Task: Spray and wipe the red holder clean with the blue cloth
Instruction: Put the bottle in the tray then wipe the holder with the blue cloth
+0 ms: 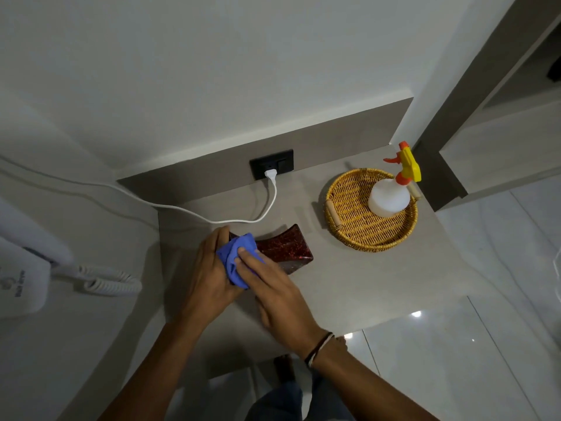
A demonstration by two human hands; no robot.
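Observation:
The red holder (285,247), dark red and speckled with flared corners, lies on the grey counter (364,287) near its left edge. A bunched blue cloth (235,259) covers the holder's left end. My left hand (209,275) wraps around that end and the cloth's left side. My right hand (273,287) presses flat on the cloth with two fingertips on top; it hides the holder's front left part. The spray bottle (390,194), white with a yellow and orange trigger head, stands apart in the wicker tray.
A round wicker tray (352,220) with handles sits at the counter's back right. A white cable (267,208) runs from a black wall socket (271,164) across the counter behind the holder. A white wall phone (24,281) with coiled cord hangs at left. Glossy floor tiles lie right.

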